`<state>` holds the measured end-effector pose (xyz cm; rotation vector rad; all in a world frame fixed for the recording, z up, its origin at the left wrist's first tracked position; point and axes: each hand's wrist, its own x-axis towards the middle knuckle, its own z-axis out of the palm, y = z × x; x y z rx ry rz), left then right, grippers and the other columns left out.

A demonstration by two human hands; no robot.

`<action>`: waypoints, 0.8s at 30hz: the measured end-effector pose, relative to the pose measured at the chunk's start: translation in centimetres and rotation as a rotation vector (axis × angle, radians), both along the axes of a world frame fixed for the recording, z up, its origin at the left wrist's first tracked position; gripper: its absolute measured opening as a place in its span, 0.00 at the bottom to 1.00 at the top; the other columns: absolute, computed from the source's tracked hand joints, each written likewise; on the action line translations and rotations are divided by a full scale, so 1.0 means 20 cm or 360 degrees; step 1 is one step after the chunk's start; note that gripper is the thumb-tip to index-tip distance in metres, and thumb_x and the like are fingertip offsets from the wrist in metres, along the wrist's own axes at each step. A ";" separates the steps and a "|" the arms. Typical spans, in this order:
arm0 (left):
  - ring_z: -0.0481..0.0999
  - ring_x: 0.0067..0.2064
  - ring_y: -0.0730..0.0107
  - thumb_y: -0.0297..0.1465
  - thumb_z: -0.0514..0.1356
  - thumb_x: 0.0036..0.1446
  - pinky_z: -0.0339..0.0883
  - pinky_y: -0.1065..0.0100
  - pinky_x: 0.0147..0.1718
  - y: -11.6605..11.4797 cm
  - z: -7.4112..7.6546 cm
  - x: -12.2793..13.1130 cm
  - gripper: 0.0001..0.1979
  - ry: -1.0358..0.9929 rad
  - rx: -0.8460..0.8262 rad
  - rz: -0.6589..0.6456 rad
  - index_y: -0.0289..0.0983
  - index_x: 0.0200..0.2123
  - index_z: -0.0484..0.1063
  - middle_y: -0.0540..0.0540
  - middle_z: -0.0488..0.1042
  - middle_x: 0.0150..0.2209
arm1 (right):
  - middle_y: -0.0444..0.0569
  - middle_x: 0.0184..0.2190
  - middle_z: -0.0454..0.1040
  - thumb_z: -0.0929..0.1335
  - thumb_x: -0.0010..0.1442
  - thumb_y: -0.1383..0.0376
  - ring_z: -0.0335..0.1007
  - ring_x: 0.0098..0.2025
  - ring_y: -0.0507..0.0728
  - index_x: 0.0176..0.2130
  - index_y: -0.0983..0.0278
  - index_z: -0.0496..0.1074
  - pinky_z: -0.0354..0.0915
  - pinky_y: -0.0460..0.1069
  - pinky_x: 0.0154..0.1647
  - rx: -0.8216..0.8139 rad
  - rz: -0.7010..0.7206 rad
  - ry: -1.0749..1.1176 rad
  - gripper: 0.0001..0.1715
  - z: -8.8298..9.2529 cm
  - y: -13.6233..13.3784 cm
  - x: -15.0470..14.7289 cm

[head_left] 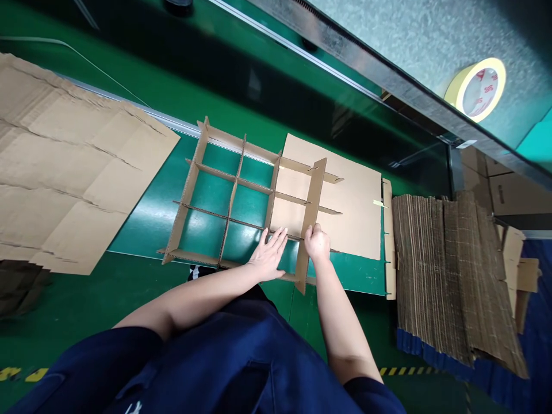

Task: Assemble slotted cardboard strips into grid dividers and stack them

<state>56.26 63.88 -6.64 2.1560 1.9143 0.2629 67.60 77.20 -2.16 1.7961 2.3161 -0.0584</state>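
A cardboard divider grid (233,195) of slotted strips stands on the green table (142,218), partly over a flat cardboard sheet (353,195). My left hand (268,253) lies flat with fingers stretched out on the grid's near edge. My right hand (318,242) is closed round the rightmost upright strip (311,213), gripping it near its lower end. Both forearms reach in from the bottom over my dark blue clothing.
Large flattened cardboard sheets (64,167) lie at the left. A stack of cut cardboard strips (448,276) stands at the right, with a narrow strip (388,236) beside it. A roll of yellow tape (476,89) rests on the grey ledge above.
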 end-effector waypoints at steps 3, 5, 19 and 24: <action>0.21 0.67 0.49 0.55 0.56 0.45 0.21 0.40 0.61 0.00 0.00 0.00 0.53 0.0008 -0.0006 0.0003 0.26 0.65 0.46 0.34 0.34 0.68 | 0.53 0.29 0.76 0.55 0.67 0.60 0.74 0.34 0.58 0.41 0.66 0.65 0.59 0.48 0.34 0.0035 -0.0026 -0.0011 0.17 -0.02 -0.01 -0.03; 0.21 0.67 0.49 0.55 0.56 0.45 0.21 0.40 0.61 0.00 -0.01 0.00 0.53 0.0017 -0.0004 0.0002 0.26 0.65 0.46 0.34 0.34 0.68 | 0.54 0.29 0.76 0.54 0.67 0.60 0.74 0.34 0.59 0.41 0.67 0.65 0.60 0.49 0.35 0.0056 -0.0054 -0.0021 0.16 -0.03 -0.02 -0.04; 0.19 0.67 0.49 0.53 0.57 0.45 0.23 0.40 0.61 0.00 0.00 0.00 0.52 0.0021 0.0025 0.0000 0.26 0.65 0.47 0.34 0.36 0.68 | 0.55 0.31 0.76 0.54 0.68 0.60 0.74 0.37 0.59 0.43 0.66 0.64 0.62 0.50 0.38 -0.0055 -0.0003 -0.0021 0.17 0.00 -0.01 -0.05; 0.20 0.67 0.49 0.53 0.57 0.45 0.23 0.40 0.61 0.00 0.00 0.00 0.51 0.0057 0.0038 -0.0005 0.27 0.65 0.48 0.34 0.36 0.68 | 0.57 0.35 0.76 0.55 0.66 0.58 0.74 0.39 0.61 0.46 0.66 0.65 0.62 0.52 0.40 -0.0145 -0.0094 0.0065 0.19 0.04 0.03 -0.08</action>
